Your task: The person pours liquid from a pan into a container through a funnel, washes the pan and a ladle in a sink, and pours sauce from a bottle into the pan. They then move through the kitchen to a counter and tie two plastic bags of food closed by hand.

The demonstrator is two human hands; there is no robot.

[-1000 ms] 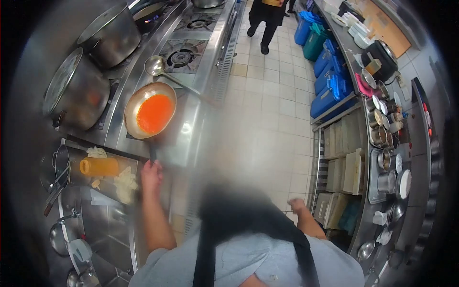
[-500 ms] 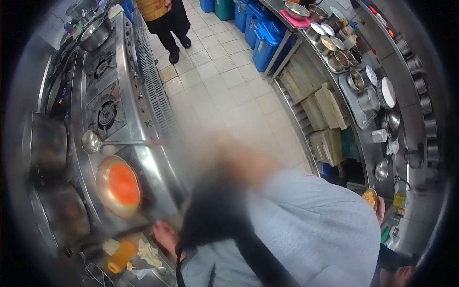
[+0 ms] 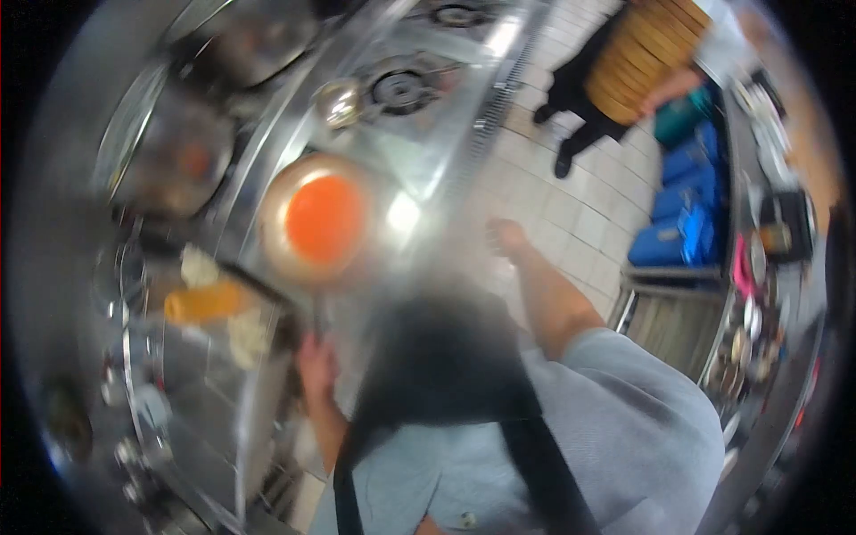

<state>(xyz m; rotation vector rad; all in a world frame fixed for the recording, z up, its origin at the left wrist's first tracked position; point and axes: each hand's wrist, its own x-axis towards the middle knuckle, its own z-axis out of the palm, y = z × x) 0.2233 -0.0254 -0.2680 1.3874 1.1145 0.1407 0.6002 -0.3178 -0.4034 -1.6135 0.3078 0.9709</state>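
Plainly, the round metal pan (image 3: pixel 275 214) of orange sauce (image 3: pixel 325 217) lies just ahead of the left hand (image 3: pixel 316 364), its dark handle (image 3: pixel 316 309) running back into that grip; whether the farther right hand (image 3: pixel 507 237) is empty, I cannot tell.

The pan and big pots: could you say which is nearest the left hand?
The pan with orange contents, its handle at the left hand; both big pots stand farther.

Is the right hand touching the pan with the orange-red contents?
Apart. The head view shows the right hand well to one side of the pan, with steel worktop visible between them.
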